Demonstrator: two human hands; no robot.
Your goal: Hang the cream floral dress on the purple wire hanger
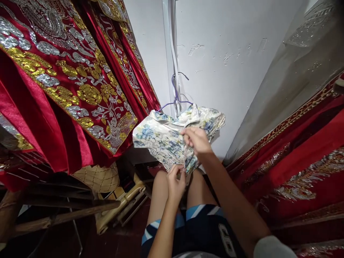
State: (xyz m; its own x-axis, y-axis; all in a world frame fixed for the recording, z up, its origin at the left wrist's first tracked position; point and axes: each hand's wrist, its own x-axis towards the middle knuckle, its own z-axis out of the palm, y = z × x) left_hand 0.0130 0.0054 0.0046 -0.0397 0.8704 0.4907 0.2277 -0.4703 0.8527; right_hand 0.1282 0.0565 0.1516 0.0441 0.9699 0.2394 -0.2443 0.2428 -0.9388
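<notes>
A white short-sleeved shirt with blue and yellow flowers (158,134) hangs in front of me on a purple wire hanger (167,104). My left hand (176,181) pinches the front edge low on the shirt, near my knees. Higher up on the same front opening, my right hand (197,139) has its fingers closed on the edge of the cloth below the collar. The fingertips of both hands partly cover what they grip. Above the shirt, the hanger's hook stands by a pale vertical strip on the wall.
Red cloths with gold and silver sequins (88,93) hang at the left. More red embroidered cloth (301,175) is on the right, beside clear plastic sheeting (271,93). A bamboo frame (120,209) stands low at the left. Behind the shirt is a white wall (220,39).
</notes>
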